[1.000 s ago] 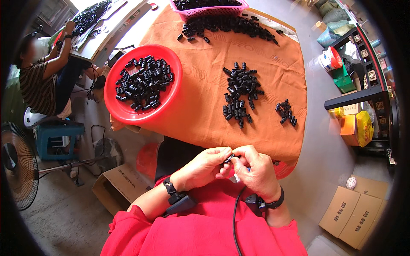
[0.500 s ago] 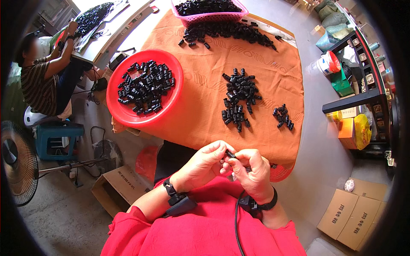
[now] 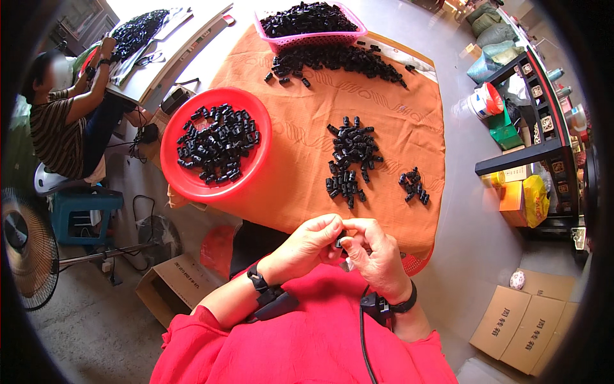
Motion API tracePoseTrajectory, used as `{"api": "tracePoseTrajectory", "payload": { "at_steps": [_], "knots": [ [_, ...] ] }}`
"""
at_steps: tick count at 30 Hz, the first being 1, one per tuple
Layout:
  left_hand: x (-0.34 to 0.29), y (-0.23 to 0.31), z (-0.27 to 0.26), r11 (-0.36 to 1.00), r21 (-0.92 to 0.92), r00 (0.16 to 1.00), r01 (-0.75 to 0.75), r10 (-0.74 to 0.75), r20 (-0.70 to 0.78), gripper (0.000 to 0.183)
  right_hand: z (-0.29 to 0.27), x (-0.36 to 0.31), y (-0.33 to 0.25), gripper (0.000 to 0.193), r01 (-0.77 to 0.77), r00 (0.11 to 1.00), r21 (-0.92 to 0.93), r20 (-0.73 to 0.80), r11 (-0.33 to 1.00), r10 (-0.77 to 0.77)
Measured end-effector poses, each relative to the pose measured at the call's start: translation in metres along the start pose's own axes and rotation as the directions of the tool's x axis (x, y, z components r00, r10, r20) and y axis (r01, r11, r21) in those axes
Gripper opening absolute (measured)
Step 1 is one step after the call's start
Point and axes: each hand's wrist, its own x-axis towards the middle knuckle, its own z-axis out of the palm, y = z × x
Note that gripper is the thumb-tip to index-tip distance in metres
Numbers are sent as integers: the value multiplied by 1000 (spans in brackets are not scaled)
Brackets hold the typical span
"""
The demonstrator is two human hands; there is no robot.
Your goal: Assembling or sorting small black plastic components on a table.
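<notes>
Close together at the table's near edge, my left hand (image 3: 308, 242) and my right hand (image 3: 374, 253) pinch one small black plastic part (image 3: 339, 242) between their fingertips. Most of that part is hidden by the fingers. Beyond them, on the orange tablecloth (image 3: 288, 173), lies a loose pile of similar black parts (image 3: 350, 153), with a smaller cluster (image 3: 414, 185) to its right. Left of these stands a red basin (image 3: 263, 153) holding many more of the parts.
At the table's far side is a pink basket (image 3: 313, 40) heaped with black parts, and a long heap (image 3: 339, 63) spreads before it. A co-worker (image 3: 64, 121) sits at another table, far left. A fan (image 3: 29, 249), open carton (image 3: 176, 285) and dark shelf (image 3: 543, 128) stand around.
My fingers have closed further over the black part, so less of it shows. The table and its contents sit slightly lower and to the left in the view.
</notes>
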Motion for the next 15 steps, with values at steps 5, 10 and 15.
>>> {"api": "tracePoseTrajectory", "payload": {
  "at_steps": [5, 10, 15],
  "knots": [
    [6, 3, -11, 998, -50, 991, 32, -25, 135, 30, -2, 10, -8, 14, -22, 999, 92, 31, 996, 19],
    [11, 11, -13, 998, -67, 987, 5, 6, 160, 30, -3, 22, -11, 13, -67, 997, 71, 40, 995, 65],
    [15, 12, -21, 1000, -20, 986, -3, 6, 168, 37, -7, 32, -18, 10, -120, 987, 213, 133, 970, 93]
  ]
}}
